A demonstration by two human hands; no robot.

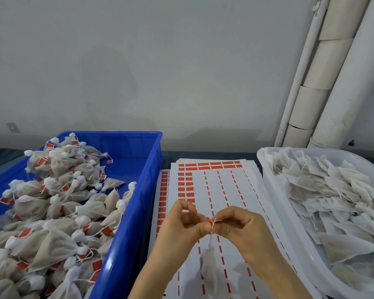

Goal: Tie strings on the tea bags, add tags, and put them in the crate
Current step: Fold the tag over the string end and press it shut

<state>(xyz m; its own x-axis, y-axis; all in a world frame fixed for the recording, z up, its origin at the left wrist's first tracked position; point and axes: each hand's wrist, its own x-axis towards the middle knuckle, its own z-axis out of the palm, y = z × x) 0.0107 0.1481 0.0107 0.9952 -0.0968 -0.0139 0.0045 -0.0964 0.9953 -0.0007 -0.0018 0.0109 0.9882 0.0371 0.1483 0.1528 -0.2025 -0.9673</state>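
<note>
Your left hand (pixel 181 225) and right hand (pixel 242 229) pinched a red tag (pixel 217 221) above sticker sheets (pixel 225 186) on the dark table (pixel 203 154); grey wall (pixel 160 61) behind.

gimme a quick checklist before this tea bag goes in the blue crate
1. Wrap of the small red paper tag round the thin white string: ok, pinched between left hand and right hand.
2. Tag halves pressed flat together: not ok, they flare apart.
3. Neck of the hanging white mesh tea bag tied: cannot tell, blurred.
4. Room in the blue plastic crate: ok, bare floor at its far side.
5. Red tags left on the white sticker sheet: ok.
</note>
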